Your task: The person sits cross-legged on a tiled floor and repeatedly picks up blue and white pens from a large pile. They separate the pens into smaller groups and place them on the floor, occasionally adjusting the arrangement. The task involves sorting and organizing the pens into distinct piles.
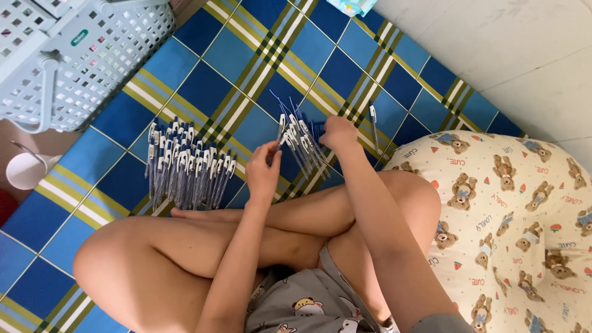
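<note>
The person sits cross-legged on a blue plaid mat (203, 68); both hands work at a loose pile of pens (302, 145) at frame centre, just above the crossed shins. The left hand (262, 172) pinches one pen (279, 140) between thumb and fingertips, its white end up toward the pile; the right hand (339, 132) rests curled on the pile's right edge, and whether it grips a pen or only presses on them cannot be told, since its fingers are hidden behind the knuckles.

Left of centre lies a neat row of pens (188, 169), side by side, well apart from the pile; a single pen (374, 123) lies alone to the right of the right hand. A white basket (80, 55) fills the upper left; a white cup (28, 169) sits at the left edge; a bear-print cushion (518, 222) takes the lower right.

Risks, as a judgement: the pile is fanned and unsteady, so a nudge from the right hand could scatter it across the mat; the pinched pen is held near its end and could slip; a knee shifting left could knock the row askew; the lone pen could be overlooked.
</note>
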